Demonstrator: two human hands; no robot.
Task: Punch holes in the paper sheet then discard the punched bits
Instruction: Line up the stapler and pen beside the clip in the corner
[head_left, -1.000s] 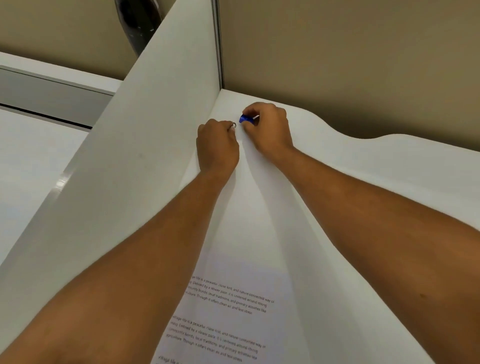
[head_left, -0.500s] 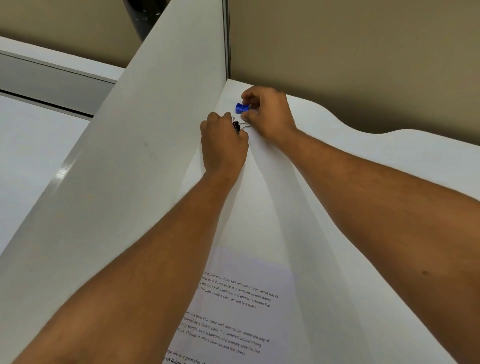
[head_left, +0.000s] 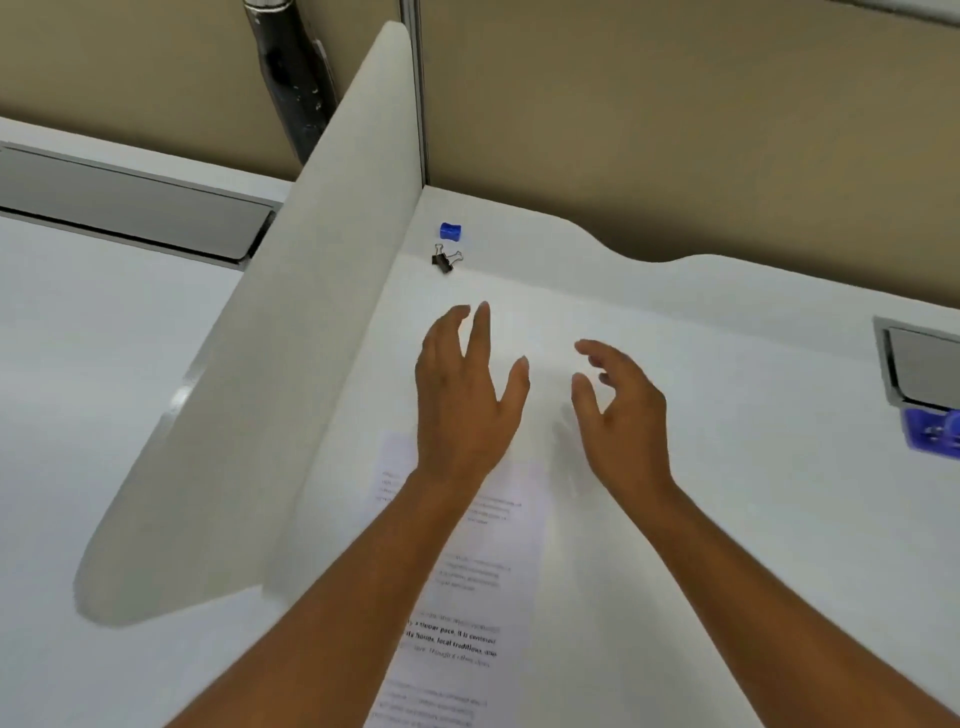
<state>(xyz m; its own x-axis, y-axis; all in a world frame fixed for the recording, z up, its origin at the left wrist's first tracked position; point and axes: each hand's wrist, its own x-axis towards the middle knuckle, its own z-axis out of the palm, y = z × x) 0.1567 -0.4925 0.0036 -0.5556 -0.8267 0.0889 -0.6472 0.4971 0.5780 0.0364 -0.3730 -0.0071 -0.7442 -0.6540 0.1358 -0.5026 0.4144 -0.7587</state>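
A printed paper sheet (head_left: 467, 597) lies on the white desk (head_left: 727, 415) under my forearms. My left hand (head_left: 462, 395) hovers above its top edge with fingers spread and holds nothing. My right hand (head_left: 623, 410) hovers beside it, fingers loosely bent, also holding nothing. A black binder clip (head_left: 445, 259) and a small blue piece (head_left: 450, 231) lie in the far corner of the desk, apart from both hands. A blue object (head_left: 932, 430), possibly the hole punch, shows partly at the right edge.
A white divider panel (head_left: 270, 395) rises along the left of the desk. A tan partition wall (head_left: 675, 114) closes the back. A grey cable tray (head_left: 919, 366) sits at the far right. A dark post (head_left: 293, 78) stands behind the divider.
Both hands let go of the binder clip and the blue piece in the corner and drew back toward me; they now hover open over the paper. The view has tilted and widened.
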